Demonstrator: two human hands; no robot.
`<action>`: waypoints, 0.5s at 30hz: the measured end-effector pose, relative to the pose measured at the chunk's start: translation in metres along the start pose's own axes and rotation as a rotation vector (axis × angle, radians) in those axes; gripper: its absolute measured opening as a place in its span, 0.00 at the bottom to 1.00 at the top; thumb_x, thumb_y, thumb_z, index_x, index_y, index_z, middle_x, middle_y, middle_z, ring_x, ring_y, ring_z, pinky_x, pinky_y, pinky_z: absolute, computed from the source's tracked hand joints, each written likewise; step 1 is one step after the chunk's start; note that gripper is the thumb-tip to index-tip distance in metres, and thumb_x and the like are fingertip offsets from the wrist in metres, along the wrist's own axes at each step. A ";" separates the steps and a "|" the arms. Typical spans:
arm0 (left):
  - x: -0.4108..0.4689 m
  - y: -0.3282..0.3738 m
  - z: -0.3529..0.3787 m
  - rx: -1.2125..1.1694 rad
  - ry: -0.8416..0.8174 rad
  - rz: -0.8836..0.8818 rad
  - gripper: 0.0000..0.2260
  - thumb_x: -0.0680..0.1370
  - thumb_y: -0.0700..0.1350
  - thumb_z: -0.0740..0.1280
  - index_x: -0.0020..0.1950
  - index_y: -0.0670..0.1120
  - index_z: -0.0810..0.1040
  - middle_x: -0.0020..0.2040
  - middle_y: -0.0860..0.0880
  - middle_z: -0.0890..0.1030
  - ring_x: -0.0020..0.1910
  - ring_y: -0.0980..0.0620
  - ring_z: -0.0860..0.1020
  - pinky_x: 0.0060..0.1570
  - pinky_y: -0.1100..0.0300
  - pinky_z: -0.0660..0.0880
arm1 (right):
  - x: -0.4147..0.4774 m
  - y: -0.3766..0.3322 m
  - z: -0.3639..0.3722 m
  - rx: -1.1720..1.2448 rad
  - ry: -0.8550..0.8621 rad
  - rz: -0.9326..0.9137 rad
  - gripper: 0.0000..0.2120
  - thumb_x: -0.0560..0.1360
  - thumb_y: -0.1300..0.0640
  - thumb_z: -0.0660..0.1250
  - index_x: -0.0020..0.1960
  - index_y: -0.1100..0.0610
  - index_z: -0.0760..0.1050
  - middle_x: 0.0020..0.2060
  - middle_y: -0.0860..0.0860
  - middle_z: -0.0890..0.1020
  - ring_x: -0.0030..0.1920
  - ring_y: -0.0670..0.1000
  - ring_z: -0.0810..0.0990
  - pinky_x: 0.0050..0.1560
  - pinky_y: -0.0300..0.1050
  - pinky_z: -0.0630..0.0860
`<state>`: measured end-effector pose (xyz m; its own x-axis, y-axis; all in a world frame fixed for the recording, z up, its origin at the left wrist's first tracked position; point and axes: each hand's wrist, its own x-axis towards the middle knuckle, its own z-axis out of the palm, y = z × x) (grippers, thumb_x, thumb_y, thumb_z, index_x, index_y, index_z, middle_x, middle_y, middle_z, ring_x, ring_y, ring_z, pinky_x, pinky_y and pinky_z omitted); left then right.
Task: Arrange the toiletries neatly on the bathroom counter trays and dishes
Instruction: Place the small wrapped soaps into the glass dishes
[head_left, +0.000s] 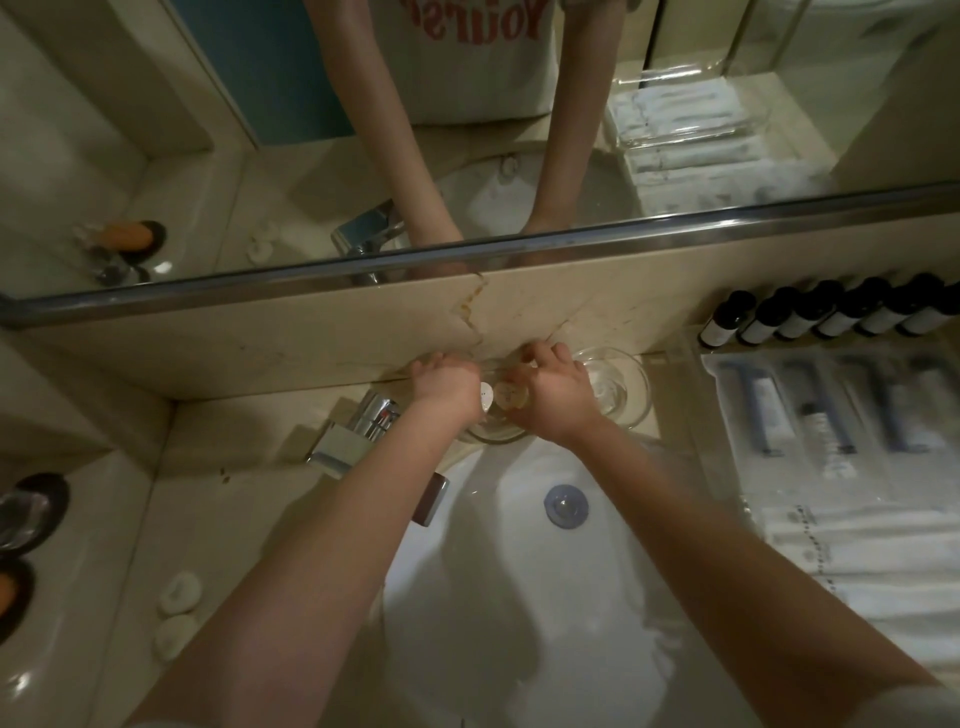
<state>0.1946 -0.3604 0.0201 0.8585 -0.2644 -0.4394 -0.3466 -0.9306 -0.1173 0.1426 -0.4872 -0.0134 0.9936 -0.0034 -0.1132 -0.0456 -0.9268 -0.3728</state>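
While the left hand (447, 384) and right hand (556, 397) curl over a small glass dish (491, 436) at the counter's (234, 436) back edge, soaps look mid-placement.
Fingers on both bend downward; whether they pinch the pieces or the rim, I cannot tell. Between them sit a flat white disc (485, 397) and an amber, translucent round (511, 397). Next probably calls for centring both gently on slick, clear glass. A second glass dish (631, 387) stands just beside; dark bottles (831, 317) line the back right corner.
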 end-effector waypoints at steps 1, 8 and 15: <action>0.000 0.000 0.000 0.000 0.003 0.004 0.26 0.70 0.53 0.72 0.65 0.48 0.70 0.65 0.46 0.71 0.66 0.45 0.67 0.63 0.52 0.64 | 0.000 0.000 -0.001 0.002 -0.009 0.004 0.23 0.66 0.42 0.71 0.59 0.48 0.77 0.61 0.53 0.71 0.60 0.58 0.67 0.57 0.50 0.67; -0.005 0.000 -0.002 -0.006 0.025 0.017 0.28 0.70 0.54 0.72 0.66 0.46 0.69 0.65 0.45 0.72 0.67 0.45 0.67 0.63 0.51 0.65 | -0.007 -0.003 -0.010 0.048 -0.028 0.028 0.26 0.67 0.45 0.71 0.63 0.49 0.74 0.62 0.53 0.71 0.61 0.58 0.68 0.57 0.51 0.68; -0.039 -0.017 -0.013 -0.072 0.212 0.076 0.18 0.75 0.54 0.64 0.60 0.46 0.74 0.60 0.44 0.77 0.63 0.43 0.70 0.59 0.50 0.67 | -0.028 -0.011 -0.034 0.062 0.045 0.036 0.26 0.70 0.49 0.70 0.66 0.50 0.71 0.64 0.53 0.71 0.63 0.58 0.67 0.58 0.51 0.68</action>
<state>0.1715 -0.3371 0.0506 0.8937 -0.3745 -0.2472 -0.3919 -0.9197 -0.0235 0.1189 -0.4900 0.0253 0.9947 -0.0545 -0.0867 -0.0864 -0.9006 -0.4260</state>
